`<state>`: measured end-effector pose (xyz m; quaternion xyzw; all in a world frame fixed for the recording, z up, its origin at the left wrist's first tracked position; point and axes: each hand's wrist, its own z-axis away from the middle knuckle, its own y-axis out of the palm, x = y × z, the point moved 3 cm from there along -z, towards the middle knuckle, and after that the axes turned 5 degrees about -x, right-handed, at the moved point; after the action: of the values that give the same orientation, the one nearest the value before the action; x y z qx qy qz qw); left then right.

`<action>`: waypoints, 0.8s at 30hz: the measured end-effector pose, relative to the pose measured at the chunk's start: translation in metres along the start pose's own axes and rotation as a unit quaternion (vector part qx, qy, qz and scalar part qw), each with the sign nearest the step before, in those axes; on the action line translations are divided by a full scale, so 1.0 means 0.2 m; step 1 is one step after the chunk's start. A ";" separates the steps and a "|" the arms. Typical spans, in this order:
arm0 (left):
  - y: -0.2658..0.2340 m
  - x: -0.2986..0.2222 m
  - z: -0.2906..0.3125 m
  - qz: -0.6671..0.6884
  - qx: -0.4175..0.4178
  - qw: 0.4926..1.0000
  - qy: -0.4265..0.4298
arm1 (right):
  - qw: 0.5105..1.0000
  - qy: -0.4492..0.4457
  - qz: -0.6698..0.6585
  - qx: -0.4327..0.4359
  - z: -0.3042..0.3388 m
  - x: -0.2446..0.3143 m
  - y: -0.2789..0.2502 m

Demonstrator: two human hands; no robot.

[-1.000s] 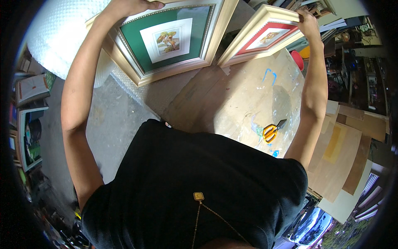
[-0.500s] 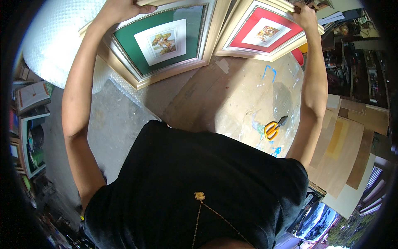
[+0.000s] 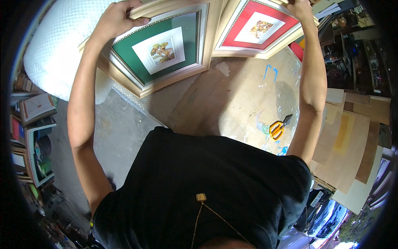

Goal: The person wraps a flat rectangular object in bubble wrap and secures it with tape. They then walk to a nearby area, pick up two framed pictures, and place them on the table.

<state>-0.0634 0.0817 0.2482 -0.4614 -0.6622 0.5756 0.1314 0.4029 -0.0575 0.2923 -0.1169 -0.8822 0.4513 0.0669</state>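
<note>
Two framed pictures stand upright, side by side, at the far edge of the worktable. My left hand [image 3: 121, 20] is closed on the upper left edge of the green-matted picture frame [image 3: 139, 56], thumb over its front. That frame has a wide pale gold moulding and a small botanical print. My right hand [image 3: 300, 11] grips the upper right edge of the red-matted picture frame [image 3: 229, 38]; its fingertips are partly hidden behind the moulding and cut off by the top of the view. The two frames meet near the middle at an angle.
Orange-handled scissors [image 3: 277, 131] lie on the paint-marked worktable [image 3: 236, 99]. Bubble wrap [image 3: 58, 54] is heaped at the far left. A red round object [image 3: 296, 51] sits by my right forearm. Wooden boards [image 3: 344, 137] stack at right; more frames [image 3: 39, 155] stand at left.
The green-matted frame sits slightly lower and further left in view, and the red-matted frame slightly higher. Both hands keep their grip; the whole view has shifted a little.
</note>
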 end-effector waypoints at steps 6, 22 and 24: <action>0.00 0.01 -0.01 -0.009 0.000 1.000 0.007 | 0.997 0.043 0.049 0.044 0.05 0.13 0.09; -0.01 -0.07 0.00 -0.014 0.012 1.000 -0.024 | 0.995 0.023 -0.024 0.090 -0.05 0.09 0.20; -0.01 -0.07 -0.01 -0.020 0.003 0.999 -0.035 | 0.995 -0.026 -0.031 0.096 -0.07 0.07 0.21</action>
<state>-0.0561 0.0720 0.2552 -0.4271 -0.6740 0.5904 0.1213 0.3983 -0.0200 0.2668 -0.0707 -0.8394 0.5346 0.0687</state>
